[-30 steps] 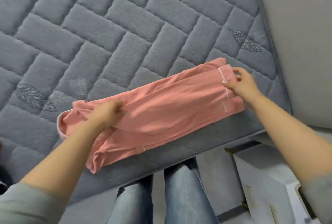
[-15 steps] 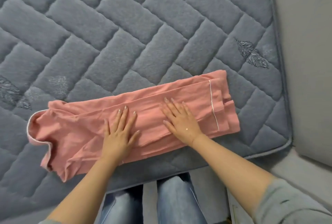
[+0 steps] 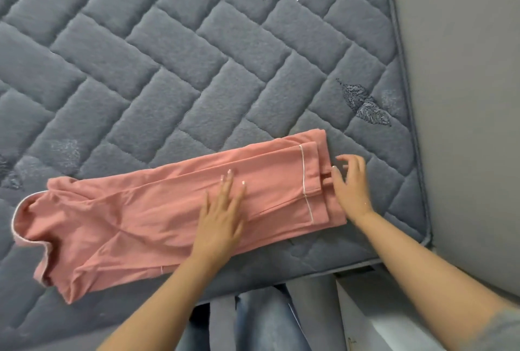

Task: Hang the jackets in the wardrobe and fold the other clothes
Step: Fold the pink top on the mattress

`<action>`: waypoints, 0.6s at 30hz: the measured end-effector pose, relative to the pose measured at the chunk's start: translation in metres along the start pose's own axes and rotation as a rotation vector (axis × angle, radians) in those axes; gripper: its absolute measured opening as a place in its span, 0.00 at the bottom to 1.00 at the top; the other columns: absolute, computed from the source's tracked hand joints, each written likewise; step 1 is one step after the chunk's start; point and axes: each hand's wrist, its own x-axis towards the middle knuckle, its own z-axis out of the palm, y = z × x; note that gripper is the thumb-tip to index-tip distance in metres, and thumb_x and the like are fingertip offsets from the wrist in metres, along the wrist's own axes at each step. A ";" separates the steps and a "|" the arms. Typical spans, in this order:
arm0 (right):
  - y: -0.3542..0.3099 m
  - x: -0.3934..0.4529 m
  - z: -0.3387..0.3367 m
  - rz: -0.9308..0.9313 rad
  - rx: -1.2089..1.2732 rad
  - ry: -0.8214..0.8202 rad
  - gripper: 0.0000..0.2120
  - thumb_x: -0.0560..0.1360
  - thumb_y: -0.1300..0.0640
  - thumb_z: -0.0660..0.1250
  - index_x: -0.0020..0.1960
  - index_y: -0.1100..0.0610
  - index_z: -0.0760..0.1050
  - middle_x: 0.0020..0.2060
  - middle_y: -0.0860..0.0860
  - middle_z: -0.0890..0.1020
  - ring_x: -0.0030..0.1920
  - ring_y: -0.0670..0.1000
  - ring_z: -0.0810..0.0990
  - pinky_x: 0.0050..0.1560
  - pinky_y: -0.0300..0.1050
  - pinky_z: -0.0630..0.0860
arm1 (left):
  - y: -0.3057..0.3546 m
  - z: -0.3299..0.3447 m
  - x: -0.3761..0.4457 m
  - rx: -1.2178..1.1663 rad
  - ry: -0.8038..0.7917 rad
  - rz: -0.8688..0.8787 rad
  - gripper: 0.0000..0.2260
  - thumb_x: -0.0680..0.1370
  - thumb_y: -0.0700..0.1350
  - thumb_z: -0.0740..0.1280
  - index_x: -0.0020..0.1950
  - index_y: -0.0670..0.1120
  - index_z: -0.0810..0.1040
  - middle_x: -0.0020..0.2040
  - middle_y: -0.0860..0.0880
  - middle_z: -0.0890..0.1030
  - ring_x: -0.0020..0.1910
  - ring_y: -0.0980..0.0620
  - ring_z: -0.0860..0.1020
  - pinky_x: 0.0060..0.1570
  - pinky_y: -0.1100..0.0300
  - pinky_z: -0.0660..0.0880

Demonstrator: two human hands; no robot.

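A pair of salmon-pink pyjama trousers (image 3: 157, 210) is laid lengthways near the front edge of a grey-blue quilted mattress (image 3: 174, 63), folded along its length so that one leg is stacked on the other. The waistband end is seen at the left, where a pale inner lining is turned out and the cloth is rumpled. The leg cuffs are seen at the right, and a thin white piping line (image 3: 306, 182) is run across the upper leg just short of its hem.

The left hand (image 3: 221, 215) is pressed flat on the middle of the trousers, its fingers straight and only slightly apart, pointed away from the person. The right hand (image 3: 350, 182) is placed at the cuff end, its fingers spread and lightly bent; the thumb and fingertips are seen at the very edge of the hems, but whether the cloth is actually touched cannot be told. Nothing is gripped by either hand.

The mattress is stitched in a brick-like pattern, with embroidered leaf motifs (image 3: 363, 103) scattered over it. A plain grey wall (image 3: 464, 97) is met at its right side. Below the mattress edge, blue jeans (image 3: 259, 322) on the person's legs are seen, and a white piece of furniture (image 3: 380, 319) is partly shown at the lower right.
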 end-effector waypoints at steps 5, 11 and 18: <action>0.002 0.038 -0.005 0.397 0.299 -0.117 0.17 0.83 0.50 0.57 0.43 0.57 0.77 0.40 0.56 0.81 0.37 0.51 0.77 0.41 0.46 0.75 | 0.083 0.036 0.060 -0.323 -0.080 0.015 0.19 0.81 0.44 0.63 0.72 0.44 0.70 0.70 0.44 0.71 0.70 0.45 0.68 0.69 0.52 0.63; -0.022 0.034 -0.001 0.636 0.707 -0.554 0.36 0.81 0.35 0.43 0.65 0.61 0.76 0.55 0.59 0.83 0.55 0.55 0.82 0.56 0.48 0.77 | 0.105 0.040 0.107 -1.121 -0.125 -0.479 0.12 0.83 0.42 0.60 0.66 0.44 0.76 0.63 0.41 0.77 0.60 0.45 0.78 0.63 0.51 0.74; -0.049 0.000 -0.003 0.670 1.092 -0.956 0.42 0.76 0.27 0.39 0.66 0.56 0.75 0.56 0.55 0.83 0.54 0.56 0.81 0.57 0.56 0.75 | 0.080 0.004 0.085 -1.791 -0.278 -0.754 0.29 0.82 0.60 0.54 0.64 0.38 0.78 0.58 0.35 0.81 0.54 0.38 0.82 0.50 0.41 0.80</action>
